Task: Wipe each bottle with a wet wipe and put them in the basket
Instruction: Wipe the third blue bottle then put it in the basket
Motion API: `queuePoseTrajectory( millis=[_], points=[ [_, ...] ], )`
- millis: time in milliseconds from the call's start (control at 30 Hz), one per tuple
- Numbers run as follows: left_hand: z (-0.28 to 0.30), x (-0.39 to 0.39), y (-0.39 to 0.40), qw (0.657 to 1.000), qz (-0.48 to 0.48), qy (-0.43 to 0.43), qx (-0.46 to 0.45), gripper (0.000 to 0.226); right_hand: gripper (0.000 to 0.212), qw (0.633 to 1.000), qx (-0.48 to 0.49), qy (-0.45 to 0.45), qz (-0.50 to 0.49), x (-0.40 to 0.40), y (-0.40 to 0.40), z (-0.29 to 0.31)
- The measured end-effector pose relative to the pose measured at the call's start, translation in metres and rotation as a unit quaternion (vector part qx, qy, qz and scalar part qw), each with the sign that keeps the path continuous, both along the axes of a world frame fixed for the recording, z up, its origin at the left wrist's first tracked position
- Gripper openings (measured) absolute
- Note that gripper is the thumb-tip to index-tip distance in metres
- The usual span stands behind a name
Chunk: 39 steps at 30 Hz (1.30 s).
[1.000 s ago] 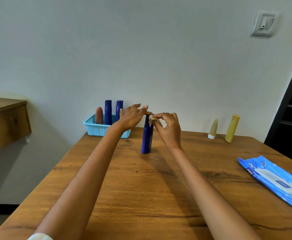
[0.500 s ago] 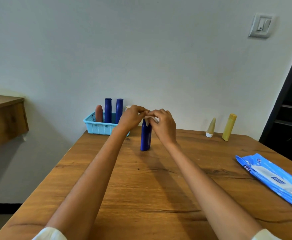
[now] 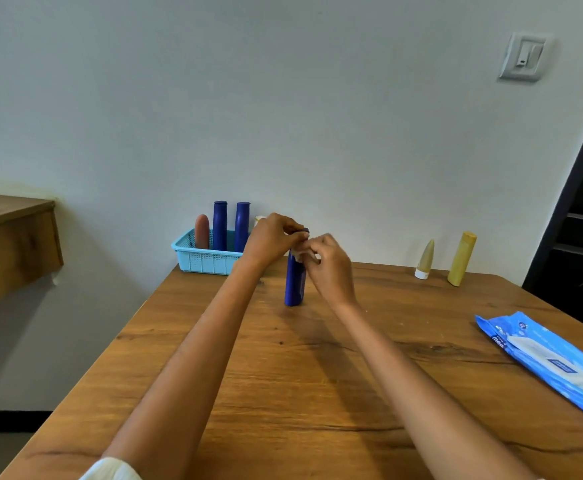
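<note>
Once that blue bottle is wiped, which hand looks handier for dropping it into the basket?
Probably the left hand: it holds the blue bottle at the top and is nearer the basket. The right hand holds the wipe.

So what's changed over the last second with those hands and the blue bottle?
The left hand, whose fingers were spread open over the bottle top a second ago, has curled into a grip on the top of the blue bottle. The right hand has slid a little down its neck, still pinching the wet wipe. The bottle stays upright on the table; the basket and wipes pack are unmoved.
</note>
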<state>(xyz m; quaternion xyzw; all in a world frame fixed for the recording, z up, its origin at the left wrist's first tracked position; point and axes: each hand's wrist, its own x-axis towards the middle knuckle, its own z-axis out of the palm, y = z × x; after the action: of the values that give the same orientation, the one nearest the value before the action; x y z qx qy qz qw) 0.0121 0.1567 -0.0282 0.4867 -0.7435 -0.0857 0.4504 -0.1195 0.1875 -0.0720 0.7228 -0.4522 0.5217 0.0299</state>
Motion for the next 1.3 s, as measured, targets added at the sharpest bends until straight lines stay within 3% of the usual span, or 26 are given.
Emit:
queuePoseTrajectory(
  millis=[167, 367, 600, 733, 833, 1033, 1233, 1300],
  points=[
    [-0.004, -0.001, -0.003, 0.999, 0.038, 0.010, -0.019, 0.026, 0.011, 0.996, 0.057, 0.062, -0.011, -0.001, 0.001, -0.023],
    [-0.005, 0.000, -0.005, 0.994, 0.017, 0.107, 0.027, 0.025, 0.016, 0.995, 0.016, -0.098, -0.017, -0.015, -0.004, 0.011],
    [-0.008, 0.003, -0.002, 0.977, -0.042, 0.176, 0.116, 0.023, 0.024, 0.997, 0.032, -0.055, 0.043, -0.004, 0.003, 0.001],
    [-0.013, 0.013, -0.006, 0.970, -0.024, 0.194, 0.146, 0.019, 0.018, 0.998, 0.026, 0.039, 0.047, -0.010, 0.015, -0.032],
    [-0.012, 0.017, -0.007, 0.968, -0.030, 0.189, 0.159, 0.014, 0.017, 0.997, 0.048, 0.060, 0.026, -0.029, 0.021, -0.048],
    [-0.009, 0.007, -0.005, 0.982, -0.023, 0.137, 0.130, 0.011, 0.016, 0.996, 0.080, -0.039, 0.003, -0.021, 0.004, -0.018],
    [-0.011, 0.015, -0.009, 0.981, -0.033, 0.127, 0.146, 0.023, 0.013, 0.994, 0.086, 0.054, 0.040, -0.030, 0.012, -0.034],
    [-0.011, 0.019, -0.011, 0.981, -0.042, 0.097, 0.165, 0.030, 0.015, 0.994, 0.105, 0.040, 0.014, -0.043, 0.009, -0.041]
  ],
)
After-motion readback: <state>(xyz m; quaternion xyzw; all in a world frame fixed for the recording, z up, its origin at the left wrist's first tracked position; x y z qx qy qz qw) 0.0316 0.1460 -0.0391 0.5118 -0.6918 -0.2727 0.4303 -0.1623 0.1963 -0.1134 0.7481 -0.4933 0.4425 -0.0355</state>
